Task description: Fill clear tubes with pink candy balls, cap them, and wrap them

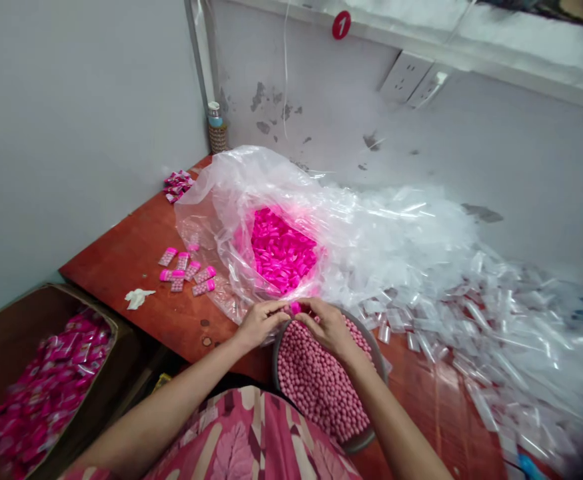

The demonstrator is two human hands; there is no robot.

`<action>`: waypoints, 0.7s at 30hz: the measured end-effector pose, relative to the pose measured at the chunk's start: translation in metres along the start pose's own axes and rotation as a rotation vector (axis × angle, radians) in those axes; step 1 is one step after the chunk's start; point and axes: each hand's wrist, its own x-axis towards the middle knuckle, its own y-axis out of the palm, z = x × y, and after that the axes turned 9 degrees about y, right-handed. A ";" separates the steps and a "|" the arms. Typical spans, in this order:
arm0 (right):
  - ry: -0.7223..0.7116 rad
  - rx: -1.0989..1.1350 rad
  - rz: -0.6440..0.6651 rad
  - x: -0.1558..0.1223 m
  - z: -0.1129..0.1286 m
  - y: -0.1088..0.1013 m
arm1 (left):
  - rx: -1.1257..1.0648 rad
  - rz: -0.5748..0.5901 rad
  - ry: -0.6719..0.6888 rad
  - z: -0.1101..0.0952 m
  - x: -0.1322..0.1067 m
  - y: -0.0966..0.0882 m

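Fingertips met above the near part of the workspace, where the left hand [263, 321] and the right hand [325, 323] were both drawn nearly closed, thumbs against fingers, pinching one small bright-pink plastic piece [296, 307] between them. I couldn't tell what else the left fingers might have covered.

Just under the right hand and forearm sat a round grey bowl [275, 367], filled with small dusty-pink round beads [316, 383]. Directly beyond the hands, a large clear plastic bag [236, 197] lay gaping, a heap of bright-pink plastic caps [281, 250] inside. To its right, a broad pile of small clear plastic containers [426, 333] spread across the reddish-brown counter [126, 253].

Left of the bag lay a loose group of pink-capped clear containers holding pink beads [177, 281], with a crumpled white scrap [139, 298] near them. Farther back, by the wall, were a small pile of glossy pink packets [178, 185] and a bottle in a brown woven sleeve [217, 127]. Beside the counter, at the lower left, stood an open brown cardboard box [114, 323] holding many shiny magenta packets [66, 373].
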 end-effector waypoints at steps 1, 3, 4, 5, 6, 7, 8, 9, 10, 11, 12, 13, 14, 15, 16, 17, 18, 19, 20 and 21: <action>-0.010 -0.043 -0.009 -0.004 0.000 0.001 | 0.027 0.025 0.024 -0.002 -0.002 0.002; -0.034 -0.116 -0.018 -0.012 -0.001 0.002 | 0.051 0.055 0.045 -0.005 -0.005 0.006; -0.051 -0.151 -0.025 -0.016 -0.001 0.002 | 0.058 0.065 0.049 -0.006 -0.007 0.007; -0.072 -0.186 -0.032 -0.020 -0.001 0.002 | 0.065 0.076 0.056 -0.007 -0.009 0.008; -0.095 -0.219 -0.037 -0.023 0.000 0.002 | 0.075 0.091 0.070 -0.009 -0.011 0.009; -0.115 -0.251 -0.040 -0.027 0.002 0.002 | 0.091 0.112 0.092 -0.011 -0.012 0.010; -0.130 -0.280 -0.040 -0.031 0.003 0.002 | 0.116 0.140 0.120 -0.013 -0.013 0.010; -0.141 -0.307 -0.037 -0.034 0.005 0.003 | 0.151 0.168 0.151 -0.016 -0.014 0.009; -0.147 -0.331 -0.033 -0.037 0.007 0.003 | 0.193 0.195 0.179 -0.019 -0.015 0.009; -0.150 -0.352 -0.028 -0.039 0.008 0.004 | 0.234 0.217 0.201 -0.021 -0.016 0.008; -0.152 -0.367 -0.024 -0.041 0.009 0.004 | 0.268 0.230 0.215 -0.023 -0.016 0.008; -0.154 -0.376 -0.018 -0.043 0.010 0.004 | 0.292 0.238 0.222 -0.025 -0.017 0.007; -0.157 -0.377 -0.011 -0.045 0.010 0.003 | 0.303 0.244 0.222 -0.027 -0.018 0.007; -0.159 -0.368 -0.002 -0.046 0.011 0.002 | 0.303 0.252 0.219 -0.028 -0.020 0.007; -0.162 -0.348 0.009 -0.049 0.011 0.000 | 0.297 0.257 0.216 -0.030 -0.021 0.007; -0.163 -0.318 0.020 -0.051 0.012 -0.002 | 0.290 0.260 0.216 -0.032 -0.023 0.006; -0.161 -0.281 0.032 -0.054 0.013 -0.005 | 0.283 0.265 0.220 -0.034 -0.024 0.006; -0.156 -0.245 0.044 -0.057 0.015 -0.007 | 0.274 0.273 0.223 -0.037 -0.026 0.005; -0.152 -0.217 0.058 -0.061 0.017 -0.008 | 0.263 0.288 0.222 -0.040 -0.028 0.004; -0.150 -0.198 0.072 -0.065 0.019 -0.008 | 0.252 0.311 0.216 -0.044 -0.030 0.003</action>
